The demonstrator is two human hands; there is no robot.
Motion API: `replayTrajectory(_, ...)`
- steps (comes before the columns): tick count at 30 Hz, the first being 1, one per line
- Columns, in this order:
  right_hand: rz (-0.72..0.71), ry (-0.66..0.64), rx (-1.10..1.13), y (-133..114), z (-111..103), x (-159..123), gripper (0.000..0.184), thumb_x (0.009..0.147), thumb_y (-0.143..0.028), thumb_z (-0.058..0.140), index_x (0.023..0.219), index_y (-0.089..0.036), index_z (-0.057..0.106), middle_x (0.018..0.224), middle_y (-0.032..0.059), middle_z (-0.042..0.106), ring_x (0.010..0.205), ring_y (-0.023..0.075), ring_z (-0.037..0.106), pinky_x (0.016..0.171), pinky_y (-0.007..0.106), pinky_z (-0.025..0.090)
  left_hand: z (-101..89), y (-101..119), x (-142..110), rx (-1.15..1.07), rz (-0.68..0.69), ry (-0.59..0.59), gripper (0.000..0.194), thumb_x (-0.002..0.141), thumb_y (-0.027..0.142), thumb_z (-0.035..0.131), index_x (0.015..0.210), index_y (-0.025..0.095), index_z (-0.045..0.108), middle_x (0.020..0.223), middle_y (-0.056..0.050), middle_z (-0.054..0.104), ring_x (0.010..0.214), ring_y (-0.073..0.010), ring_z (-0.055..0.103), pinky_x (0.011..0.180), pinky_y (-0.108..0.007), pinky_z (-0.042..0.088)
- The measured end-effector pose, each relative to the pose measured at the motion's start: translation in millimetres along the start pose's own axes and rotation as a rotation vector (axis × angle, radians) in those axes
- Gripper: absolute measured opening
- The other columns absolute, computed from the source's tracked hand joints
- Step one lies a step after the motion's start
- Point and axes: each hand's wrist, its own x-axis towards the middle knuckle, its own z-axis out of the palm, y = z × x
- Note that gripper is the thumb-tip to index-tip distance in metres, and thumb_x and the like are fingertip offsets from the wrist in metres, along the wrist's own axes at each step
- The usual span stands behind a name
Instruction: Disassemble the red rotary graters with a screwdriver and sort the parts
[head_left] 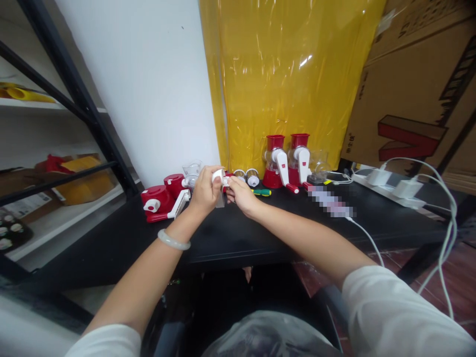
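My left hand is closed around a white plastic part, held just above the black table. The fingers of my right hand pinch at the right side of the same part, and its exact kind cannot be made out. Something clear hangs below it, between the hands. Behind my right hand, partly hidden, are a red piece, two metal drums lying on their sides and a green-and-yellow handle. Left of my left hand stand red grinder bodies with a white crank.
Two upright red-and-white rotary graters stand at the back, beside a clear plastic part. A blurred-out device with a cable lies to the right. A white power strip with looping cables sits on the black table's right end.
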Motion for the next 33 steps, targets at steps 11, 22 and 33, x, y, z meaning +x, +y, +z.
replayTrajectory(11, -0.005, 0.373, 0.196, -42, -70, 7, 0.031, 0.097, -0.022, 0.035, 0.066, -0.022, 0.034, 0.043, -0.0086, 0.031, 0.039, 0.0082, 0.029, 0.047, 0.021, 0.034, 13.2, -60, 5, -0.361, -1.051, -0.367, 0.052, 0.102, 0.063, 0.023, 0.096, 0.02, 0.051, 0.071, -0.003, 0.06, 0.056, -0.0177, 0.064, 0.054, -0.03, 0.056)
replayTrajectory(22, 0.162, 0.367, 0.108, -18, -61, 7, 0.03, 0.09, -0.018, 0.041, 0.06, -0.02, 0.039, 0.048, -0.0043, 0.044, 0.045, 0.0089, 0.04, 0.05, 0.022, 0.039, 76.4, -55, -20, -0.035, -0.976, -0.733, 0.049, 0.101, 0.053, 0.04, 0.078, 0.015, 0.061, 0.09, -0.017, 0.072, 0.107, -0.0342, 0.067, 0.1, -0.045, 0.045)
replayTrajectory(33, 0.228, 0.389, 0.031, -1, -61, 21, 0.029, 0.09, -0.017, 0.038, 0.061, -0.02, 0.042, 0.049, -0.0022, 0.05, 0.041, 0.0091, 0.042, 0.048, 0.022, 0.04, 75.1, -57, -29, 0.113, -0.826, -0.804, 0.041, 0.099, 0.042, 0.047, 0.083, 0.013, 0.072, 0.09, -0.017, 0.074, 0.095, -0.0316, 0.07, 0.085, -0.037, 0.05)
